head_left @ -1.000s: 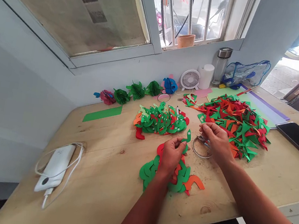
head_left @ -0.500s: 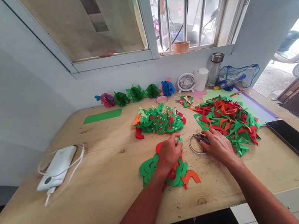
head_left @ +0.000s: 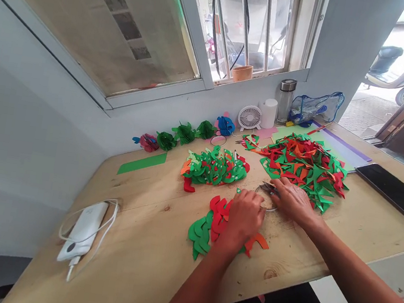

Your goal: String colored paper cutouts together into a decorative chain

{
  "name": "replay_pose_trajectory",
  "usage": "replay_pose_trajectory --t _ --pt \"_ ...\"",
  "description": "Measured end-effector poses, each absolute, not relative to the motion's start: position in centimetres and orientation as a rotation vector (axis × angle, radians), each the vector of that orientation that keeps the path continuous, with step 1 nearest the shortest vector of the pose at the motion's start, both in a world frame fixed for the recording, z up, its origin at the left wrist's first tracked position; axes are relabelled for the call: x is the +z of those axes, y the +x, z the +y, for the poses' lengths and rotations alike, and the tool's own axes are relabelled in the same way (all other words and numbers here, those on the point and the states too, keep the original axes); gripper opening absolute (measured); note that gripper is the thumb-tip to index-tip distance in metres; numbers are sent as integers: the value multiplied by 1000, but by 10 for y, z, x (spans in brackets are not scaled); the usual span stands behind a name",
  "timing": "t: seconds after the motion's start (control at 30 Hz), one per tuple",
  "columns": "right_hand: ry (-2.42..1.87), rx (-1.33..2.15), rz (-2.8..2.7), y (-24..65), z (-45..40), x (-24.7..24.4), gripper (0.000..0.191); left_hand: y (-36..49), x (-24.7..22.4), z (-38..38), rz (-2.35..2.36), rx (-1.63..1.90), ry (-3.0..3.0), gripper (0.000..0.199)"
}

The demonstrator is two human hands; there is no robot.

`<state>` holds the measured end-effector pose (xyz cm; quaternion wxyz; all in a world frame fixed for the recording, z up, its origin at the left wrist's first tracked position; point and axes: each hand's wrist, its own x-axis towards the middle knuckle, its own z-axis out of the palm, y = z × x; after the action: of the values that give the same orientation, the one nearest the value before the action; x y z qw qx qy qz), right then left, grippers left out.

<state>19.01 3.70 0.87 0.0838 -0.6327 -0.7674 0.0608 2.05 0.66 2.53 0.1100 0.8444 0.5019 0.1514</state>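
My right hand (head_left: 291, 199) is wrapped round small dark-jawed pliers (head_left: 268, 187), whose tip points left. Under the jaws, a thin pale ring (head_left: 269, 209) lies on the wooden table. Just left of it is my left hand (head_left: 246, 216), its fingers curled together and the tips hidden, so I cannot make out what they hold. A small green paper bit (head_left: 239, 191) shows beside its knuckles. Below and around the left hand spreads a loose pile of curved green paper cutouts (head_left: 199, 232), red cutouts (head_left: 217, 219) and an orange cutout (head_left: 261, 241).
Behind my hands sits a heap of cutouts with small holes (head_left: 218, 166). Paper scraps (head_left: 306, 167) are piled at right, near a phone (head_left: 395, 190). Paper flowers (head_left: 184, 132), a small fan (head_left: 249, 117) and a glass bottle (head_left: 285, 103) line the wall. A power bank (head_left: 84, 230) lies left.
My left hand has moved right, toward the ring and the pliers, uncovering more red cutouts. My right hand stays by the ring with the pliers. The view has shifted slightly.
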Motion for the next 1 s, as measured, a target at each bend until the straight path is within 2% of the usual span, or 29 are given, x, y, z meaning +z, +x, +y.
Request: replay_pose_trajectory --t 0.17,0.3,0.4,0.53,0.73,1.0 --pt "-1675 403 -1984 207 41 8 31 49 15 4 1457 341 2565 17" --pt "-1494 803 -1481 216 41 20 31 54 10 7 1478 348 2506 20" --pt "-1295 1162 -1099 214 38 32 35 47 12 8 1434 570 2283 19" --pt "-1117 1313 -737 207 39 40 34 34 19 7 1207 955 1684 14" --pt "-968 1485 -710 193 45 40 30 28 24 7 976 1193 1162 14" --pt "-909 1601 -776 165 42 42 27 27 26 5 1074 1310 1156 12"
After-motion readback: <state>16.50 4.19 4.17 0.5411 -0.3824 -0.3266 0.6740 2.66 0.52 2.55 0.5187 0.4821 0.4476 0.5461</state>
